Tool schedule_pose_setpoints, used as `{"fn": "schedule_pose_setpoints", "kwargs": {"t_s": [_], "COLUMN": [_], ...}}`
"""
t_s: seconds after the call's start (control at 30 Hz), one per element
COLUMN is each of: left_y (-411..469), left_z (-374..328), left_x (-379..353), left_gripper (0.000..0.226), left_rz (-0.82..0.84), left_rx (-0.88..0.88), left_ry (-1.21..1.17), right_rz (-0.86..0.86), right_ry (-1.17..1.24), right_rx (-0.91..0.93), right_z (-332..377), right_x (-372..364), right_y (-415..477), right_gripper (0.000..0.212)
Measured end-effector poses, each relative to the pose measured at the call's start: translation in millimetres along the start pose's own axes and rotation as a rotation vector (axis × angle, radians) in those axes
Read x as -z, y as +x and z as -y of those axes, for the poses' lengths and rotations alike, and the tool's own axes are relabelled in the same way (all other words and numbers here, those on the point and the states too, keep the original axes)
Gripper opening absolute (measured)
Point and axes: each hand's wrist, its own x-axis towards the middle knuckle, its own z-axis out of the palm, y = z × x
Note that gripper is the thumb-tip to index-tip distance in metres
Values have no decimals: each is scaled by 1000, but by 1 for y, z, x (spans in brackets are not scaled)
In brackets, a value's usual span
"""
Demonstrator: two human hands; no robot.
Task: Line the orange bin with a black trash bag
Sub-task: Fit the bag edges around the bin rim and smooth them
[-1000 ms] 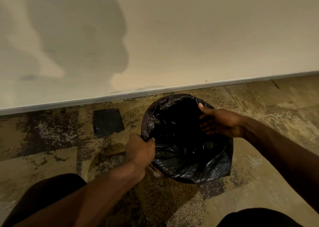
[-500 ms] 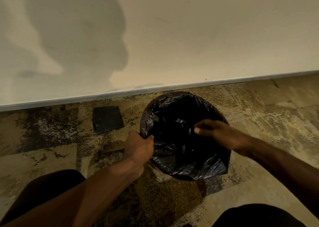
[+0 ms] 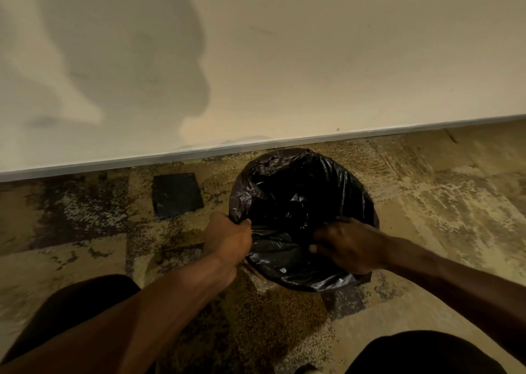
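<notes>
Folded bag (image 3: 178,195): flat black square on the carpet, left of the bin, apart from it
Left hand (image 3: 229,238): fist clenched on the trash bag's (image 3: 296,191) left rim
Bin: by the wall, almost wholly covered by the bag
Right hand (image 3: 351,244): fingers curled on the near rim; grip unclear

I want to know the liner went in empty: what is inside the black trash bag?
Only crumpled black plastic shows inside the black trash bag; its bottom is too dark to see. The left hand and right hand grip its near edge.
</notes>
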Motion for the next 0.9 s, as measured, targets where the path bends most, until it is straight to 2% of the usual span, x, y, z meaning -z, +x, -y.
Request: {"fn": "schedule_pose_setpoints", "kwargs": {"t_s": [0.07, 0.1, 0.2, 0.27, 0.37, 0.43, 0.5, 0.63, 0.77, 0.83, 0.9], "left_y": [-1, -2, -5, -6, -7, -7, -7, -9, -7, 3, 15], "left_z": [-1, -2, -4, -5, -6, -6, -7, -12, -22, -31, -43], "left_x": [0, 0, 1, 1, 3, 3, 4, 9, 21, 28, 33], "left_gripper": [28, 28, 28, 28, 28, 29, 32, 48, 64, 73, 66], "left_rz": [6, 8, 3, 5, -6, -2, 23, 82, 70, 59, 21], "left_rx": [2, 5, 9, 13, 6, 16, 28, -12, -76, -62, -86], "left_ry": [-8, -9, -18, -28, 1, 10, 18, 79, 194, 207, 179], "right_rz": [-146, -142, 93, 205, 259, 227, 103, -339, -803, -951, -1041], "right_ry": [254, 382, 653, 723, 735, 826, 908, 850, 712, 667, 642], "right_rx": [39, 51, 13, 34, 120, 85, 40, -35, -305, -449, -566], "right_z": [15, 23, 46, 58, 69, 68, 59, 27, -14, -30, -41], "right_x": [-6, -9, -13, -15, -27, -30, -25, 0, 1, -10, -26], "right_y": [6, 9, 20, 24, 29, 29, 25, 3, -21, -30, -37], "right_gripper": [41, 44, 74, 89, 96, 100, 92, 53, 29, 23, 28]}}
